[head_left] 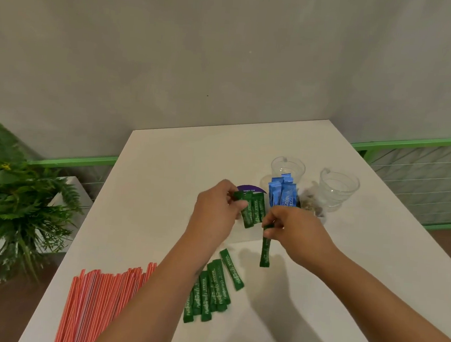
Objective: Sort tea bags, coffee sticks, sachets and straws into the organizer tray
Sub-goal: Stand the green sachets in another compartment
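Note:
My left hand (217,206) grips a small bunch of green stevia sachets (252,209) above the table. Just to its right, my right hand (292,230) pinches the top of one more green sachet (266,251), which hangs down. Several green sachets (213,288) lie loose on the white table (165,166) below my left forearm. Blue coffee sticks (283,194) stand upright behind my hands in a clear organizer, mostly hidden. A purple item (251,188) peeks out above the held sachets. Red-and-white straws (100,301) lie in a pile at the lower left.
Two clear glass cups (288,166) (337,187) stand at the back right of the table. A clear container of pale tea bags (310,204) sits between them. A green fern plant (8,202) in a white planter stands left of the table. A grey wall is behind.

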The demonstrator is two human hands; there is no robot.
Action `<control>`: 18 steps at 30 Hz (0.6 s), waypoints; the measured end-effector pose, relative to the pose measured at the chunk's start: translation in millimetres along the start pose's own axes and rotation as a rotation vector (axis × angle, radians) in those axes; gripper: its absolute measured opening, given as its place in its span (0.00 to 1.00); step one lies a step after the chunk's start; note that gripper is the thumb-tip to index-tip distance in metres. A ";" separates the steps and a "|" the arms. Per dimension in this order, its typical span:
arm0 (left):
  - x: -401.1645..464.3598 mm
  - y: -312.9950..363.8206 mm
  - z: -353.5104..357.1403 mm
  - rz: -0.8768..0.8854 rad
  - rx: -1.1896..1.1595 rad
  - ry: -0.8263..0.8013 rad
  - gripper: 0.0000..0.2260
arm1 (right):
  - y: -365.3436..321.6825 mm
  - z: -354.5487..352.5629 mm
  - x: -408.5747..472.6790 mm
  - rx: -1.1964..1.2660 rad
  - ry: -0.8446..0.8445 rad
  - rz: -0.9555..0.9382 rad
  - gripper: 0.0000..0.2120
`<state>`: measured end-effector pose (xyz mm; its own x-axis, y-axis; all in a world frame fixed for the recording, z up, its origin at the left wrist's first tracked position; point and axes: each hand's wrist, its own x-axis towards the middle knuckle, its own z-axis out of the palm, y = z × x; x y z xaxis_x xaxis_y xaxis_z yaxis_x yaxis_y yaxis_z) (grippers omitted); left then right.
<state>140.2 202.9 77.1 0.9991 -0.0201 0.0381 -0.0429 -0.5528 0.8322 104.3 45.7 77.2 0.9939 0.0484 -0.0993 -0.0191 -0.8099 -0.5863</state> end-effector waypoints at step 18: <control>51.0 -15.8 44.8 0.015 0.600 -0.102 0.11 | -11.8 -32.3 56.8 -0.276 0.262 -0.046 0.04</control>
<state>192.0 173.4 41.1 0.9950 -0.0950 -0.0301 -0.0770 -0.9242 0.3740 164.5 39.1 104.4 0.9878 -0.0338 0.1518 0.0206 -0.9390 -0.3433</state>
